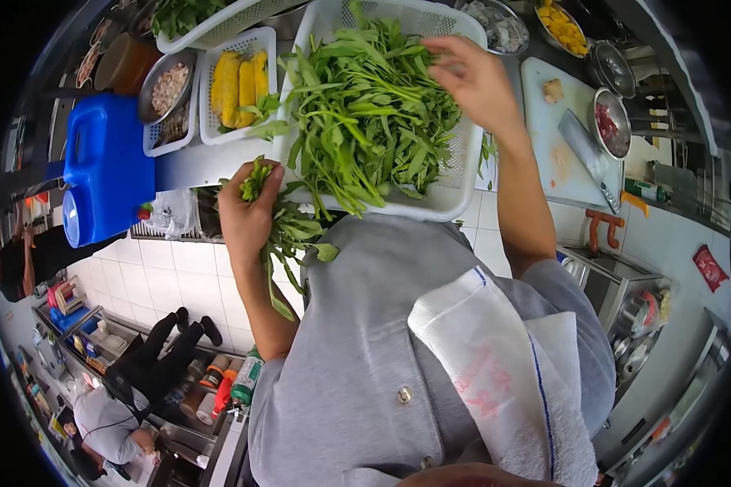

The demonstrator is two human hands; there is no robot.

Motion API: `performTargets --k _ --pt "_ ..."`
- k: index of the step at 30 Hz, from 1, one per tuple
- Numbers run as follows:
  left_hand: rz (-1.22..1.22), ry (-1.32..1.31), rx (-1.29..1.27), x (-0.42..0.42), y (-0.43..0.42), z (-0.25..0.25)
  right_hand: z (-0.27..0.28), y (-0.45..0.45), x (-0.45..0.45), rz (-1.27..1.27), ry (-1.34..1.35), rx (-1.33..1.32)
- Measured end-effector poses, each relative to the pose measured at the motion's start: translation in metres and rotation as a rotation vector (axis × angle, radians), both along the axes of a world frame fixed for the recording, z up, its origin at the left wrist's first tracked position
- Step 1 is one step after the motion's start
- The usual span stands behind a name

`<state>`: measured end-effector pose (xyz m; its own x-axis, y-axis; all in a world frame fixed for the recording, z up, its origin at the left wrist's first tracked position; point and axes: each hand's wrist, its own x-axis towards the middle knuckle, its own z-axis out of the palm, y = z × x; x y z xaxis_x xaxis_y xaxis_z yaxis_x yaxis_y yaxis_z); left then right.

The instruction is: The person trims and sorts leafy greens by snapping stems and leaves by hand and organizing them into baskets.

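A large white basket (473, 174) holds a heap of long-stemmed leafy greens (374, 114). My left hand (250, 213) is closed round a small bunch of greens (292, 231) beside the basket's near left corner, with leaves hanging down below the fist. Over the right side of the heap, my right hand (467, 77) has its fingers apart and nothing in them; its fingertips are near the outer leaves.
Left of the basket are a small basket of yellow corn (240, 85), a bowl of chopped food (170, 88) and a blue jug (110, 162). At right, a cutting board (548, 97) bears a cleaver (583, 150) beside a metal bowl (612, 122). A co-worker (114, 422) is at lower left.
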<state>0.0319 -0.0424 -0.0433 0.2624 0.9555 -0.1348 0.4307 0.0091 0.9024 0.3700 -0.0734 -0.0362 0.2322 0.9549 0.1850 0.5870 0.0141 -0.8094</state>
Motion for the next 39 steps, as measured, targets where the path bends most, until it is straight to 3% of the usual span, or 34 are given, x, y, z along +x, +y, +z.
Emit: performTargets --k 4,7,9,10,12,16,20,22,24,27,30,33,36,39 --pt "-0.101 0.204 0.154 0.016 -0.001 -0.003 -0.009 -0.027 -0.002 0.002 -0.097 -0.216" --pt "-0.123 0.224 0.176 0.024 0.0 -0.002 -0.007 -0.037 -0.041 0.107 0.064 -0.287" --pt "-0.16 0.227 0.297 0.024 0.003 -0.005 0.004 -0.034 -0.063 0.089 -0.037 -0.165" --pt "-0.156 0.231 0.302 0.025 0.004 -0.002 0.003 -0.03 -0.069 0.093 -0.035 -0.159" --pt "-0.153 0.334 0.153 0.028 0.006 0.01 -0.001 -0.027 -0.077 0.029 -0.323 0.067" --pt "-0.137 0.298 0.236 0.029 0.012 0.012 0.012 -0.025 -0.088 -0.009 -0.492 0.276" --pt "-0.155 0.324 0.346 0.033 0.011 0.007 -0.015 0.004 -0.089 0.202 -0.64 -0.055" --pt "-0.147 0.315 0.389 0.036 0.01 0.007 -0.018 0.013 -0.081 0.284 -0.613 -0.14" --pt "-0.149 0.257 0.361 0.037 0.007 0.011 0.01 0.012 -0.067 0.122 -0.57 0.221" --pt "-0.159 0.15 0.428 0.041 0.003 0.015 0.065 0.0 -0.05 -0.024 -0.352 0.347" --pt "-0.195 0.012 0.612 0.049 -0.003 0.029 0.068 -0.001 -0.037 0.04 -0.386 0.186" --pt "-0.291 -0.096 0.82 0.053 -0.006 0.058 0.067 -0.003 -0.037 0.048 -0.445 0.217" --pt "-0.397 0.081 0.919 0.063 0.0 0.07 0.063 -0.005 -0.045 0.112 -0.451 0.243" --pt "-0.416 0.105 0.945 0.086 0.02 0.052 0.061 -0.004 -0.052 0.21 -0.502 0.272"
